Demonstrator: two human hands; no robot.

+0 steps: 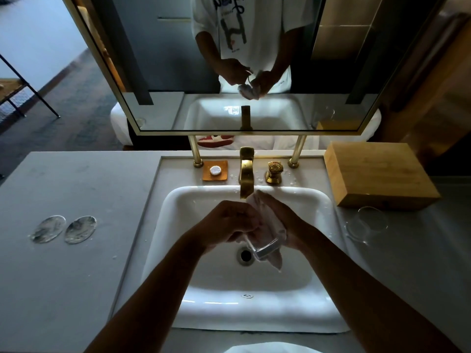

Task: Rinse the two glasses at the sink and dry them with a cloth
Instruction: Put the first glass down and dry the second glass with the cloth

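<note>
While both hands work over the basin, start at the far left: two round glass coasters lie side by side on the grey counter, ringed with droplets. Moving in, the left hand is curled shut on the near end of a glass, and the right hand is wrapped round the white cloth bundled about that same glass, fingers closed. Its thick base pokes out below the cloth, right above the drain. No water runs from the brass tap, so I'd call this the drying step on glass one.

Handling? Wet glass is slick and brittle, and it looks heavy at the base. Best gripped round the body through the cloth, I'd say, not by the thin rim. The cloth is soft and limp.

Further right, the second glass sits on the counter just in front of a wooden box, well clear of the hands. I can't tell whether it is dry.

The white sink is hard ceramic, unforgiving to a dropped glass. The room is dim, and a brass-framed mirror behind shows the hands again.
</note>
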